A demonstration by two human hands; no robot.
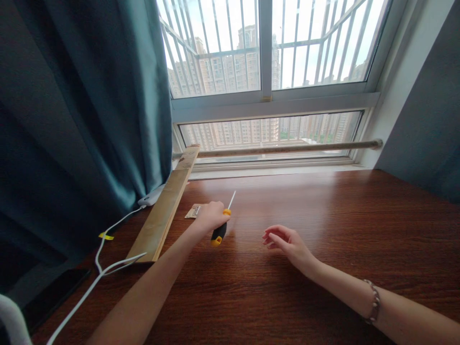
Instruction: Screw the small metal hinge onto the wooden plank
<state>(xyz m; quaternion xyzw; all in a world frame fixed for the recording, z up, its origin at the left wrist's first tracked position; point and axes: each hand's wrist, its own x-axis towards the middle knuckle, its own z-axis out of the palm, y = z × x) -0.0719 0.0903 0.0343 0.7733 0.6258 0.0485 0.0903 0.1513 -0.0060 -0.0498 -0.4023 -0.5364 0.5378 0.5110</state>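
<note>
A screwdriver (pixel 219 233) with a black and yellow handle is gripped in my left hand (pixel 211 215), its thin metal shaft slanting up and away from me. Just behind that hand, a small brown card or packet (pixel 193 211) lies on the table, partly covered by the fingers. My right hand (pixel 286 242) hovers over the table to the right, fingers loosely curved and apart, with nothing in it. A beaded bracelet (pixel 374 302) circles the right forearm.
A long wooden board (pixel 165 208) leans on a rail (pixel 287 149) below the window. White cables (pixel 81 302) and a white device (pixel 151 195) lie to the left, near a blue curtain (pixel 143 96). A dark flat object (pixel 53 294) is at lower left on the brown table (pixel 341 206).
</note>
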